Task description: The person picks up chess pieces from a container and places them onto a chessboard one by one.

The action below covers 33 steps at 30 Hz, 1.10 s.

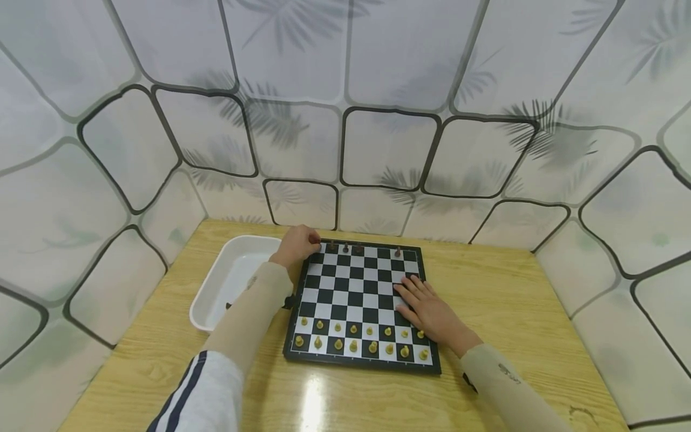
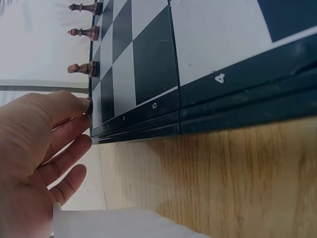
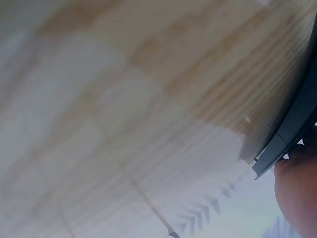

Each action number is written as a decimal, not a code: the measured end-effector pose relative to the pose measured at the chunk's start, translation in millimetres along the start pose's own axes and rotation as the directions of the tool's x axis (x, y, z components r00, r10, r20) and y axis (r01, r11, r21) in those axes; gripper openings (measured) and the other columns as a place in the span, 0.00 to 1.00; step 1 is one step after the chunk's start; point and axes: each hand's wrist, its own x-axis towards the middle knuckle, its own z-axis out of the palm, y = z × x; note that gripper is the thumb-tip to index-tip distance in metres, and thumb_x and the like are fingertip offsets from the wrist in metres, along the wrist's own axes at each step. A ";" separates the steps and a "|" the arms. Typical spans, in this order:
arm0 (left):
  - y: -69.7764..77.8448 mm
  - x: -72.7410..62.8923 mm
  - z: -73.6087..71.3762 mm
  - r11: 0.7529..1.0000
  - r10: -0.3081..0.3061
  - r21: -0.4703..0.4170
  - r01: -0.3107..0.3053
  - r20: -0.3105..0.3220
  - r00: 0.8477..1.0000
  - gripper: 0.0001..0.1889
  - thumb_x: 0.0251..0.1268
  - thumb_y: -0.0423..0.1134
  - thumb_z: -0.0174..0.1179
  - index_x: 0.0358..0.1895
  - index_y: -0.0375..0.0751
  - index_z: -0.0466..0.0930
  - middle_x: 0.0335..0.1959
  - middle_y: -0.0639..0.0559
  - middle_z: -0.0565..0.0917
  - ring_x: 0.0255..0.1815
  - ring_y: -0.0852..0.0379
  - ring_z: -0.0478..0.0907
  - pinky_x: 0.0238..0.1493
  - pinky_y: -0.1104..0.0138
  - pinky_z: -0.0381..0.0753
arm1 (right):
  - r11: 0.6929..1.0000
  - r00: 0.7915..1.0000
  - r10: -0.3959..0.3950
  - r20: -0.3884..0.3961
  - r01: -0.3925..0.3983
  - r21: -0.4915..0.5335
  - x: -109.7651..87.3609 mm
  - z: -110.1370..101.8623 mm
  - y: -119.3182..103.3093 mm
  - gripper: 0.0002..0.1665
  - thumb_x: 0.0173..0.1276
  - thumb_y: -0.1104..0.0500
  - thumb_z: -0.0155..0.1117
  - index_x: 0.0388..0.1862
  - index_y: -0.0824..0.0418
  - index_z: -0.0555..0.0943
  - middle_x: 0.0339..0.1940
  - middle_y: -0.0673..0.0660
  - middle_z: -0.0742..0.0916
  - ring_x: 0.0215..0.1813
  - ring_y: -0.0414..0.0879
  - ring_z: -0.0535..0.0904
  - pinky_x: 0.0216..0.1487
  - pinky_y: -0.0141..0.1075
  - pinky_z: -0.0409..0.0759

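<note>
A checkered chessboard [image 1: 353, 282] lies on the table. At its far left corner my left hand [image 1: 298, 245] pinches a dark brown chess piece [image 2: 89, 106], mostly hidden behind the fingertips. Beside it along the far row stand a brown knight [image 2: 81, 68], a brown bishop [image 2: 84, 32] and another tall brown piece [image 2: 85, 8]. One more brown piece [image 1: 397, 252] is farther right in that row. My right hand [image 1: 432, 312] rests on the board's right side, fingers spread. Two rows of yellow pieces [image 1: 353, 345] stand along the near edge.
Left of the board is a white plastic tray [image 1: 207, 294], partly covered by my left forearm, with a small dark thing [image 1: 228, 305] in it. The wooden table [image 1: 486, 288] extends to the right. A patterned curtain [image 1: 391, 150] surrounds the back and sides.
</note>
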 end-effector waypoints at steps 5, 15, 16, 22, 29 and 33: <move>0.8 1.0 0.7 1.000 -0.002 0.028 0.002 0.007 1.000 0.12 0.73 0.37 0.66 0.52 0.35 0.89 0.50 0.41 0.90 0.52 0.45 0.87 0.57 0.53 0.86 | 1.000 1.000 0.003 0.004 -0.003 0.006 0.1 -0.5 -0.6 0.36 0.85 0.43 0.52 0.82 0.61 0.68 0.83 0.67 0.69 0.85 0.67 0.59 0.82 0.62 0.59; 3.7 1.9 0.5 0.998 -0.020 0.055 0.018 0.023 1.000 0.12 0.73 0.37 0.66 0.52 0.35 0.89 0.51 0.41 0.91 0.53 0.44 0.87 0.58 0.53 0.85 | 1.000 1.000 0.009 0.009 -0.009 0.004 0.1 1.1 0.5 0.36 0.85 0.42 0.52 0.82 0.61 0.67 0.83 0.67 0.68 0.85 0.66 0.58 0.83 0.62 0.58; 3.6 2.2 0.8 0.998 -0.022 0.057 0.020 0.024 0.999 0.12 0.73 0.37 0.66 0.52 0.35 0.89 0.51 0.41 0.91 0.54 0.44 0.87 0.58 0.52 0.85 | 1.000 1.000 0.009 0.009 -0.009 0.002 0.2 1.1 0.6 0.36 0.85 0.42 0.52 0.82 0.61 0.67 0.83 0.66 0.68 0.85 0.66 0.58 0.83 0.62 0.58; 1.7 3.8 2.6 0.997 -0.032 0.074 0.030 0.030 0.999 0.13 0.73 0.38 0.65 0.54 0.36 0.89 0.52 0.42 0.91 0.54 0.45 0.87 0.58 0.52 0.85 | 1.000 1.000 0.006 0.003 -0.006 -0.004 1.0 2.4 1.5 0.36 0.85 0.42 0.52 0.82 0.61 0.68 0.83 0.66 0.69 0.85 0.66 0.58 0.83 0.61 0.58; 1.8 4.0 2.3 0.997 -0.037 0.068 0.035 0.029 0.999 0.13 0.73 0.38 0.65 0.54 0.35 0.89 0.52 0.41 0.91 0.54 0.44 0.87 0.59 0.52 0.85 | 1.000 1.000 0.004 -0.005 -0.004 0.000 1.4 3.1 2.5 0.36 0.84 0.43 0.52 0.81 0.61 0.68 0.83 0.66 0.69 0.85 0.66 0.58 0.83 0.62 0.58; 2.1 3.5 1.9 0.998 -0.031 0.064 0.029 0.027 0.999 0.13 0.73 0.37 0.65 0.54 0.35 0.89 0.52 0.41 0.91 0.55 0.43 0.87 0.59 0.52 0.85 | 1.000 1.000 0.004 -0.005 -0.004 -0.003 1.4 3.5 2.9 0.36 0.84 0.43 0.52 0.81 0.61 0.68 0.83 0.66 0.69 0.85 0.66 0.58 0.83 0.62 0.58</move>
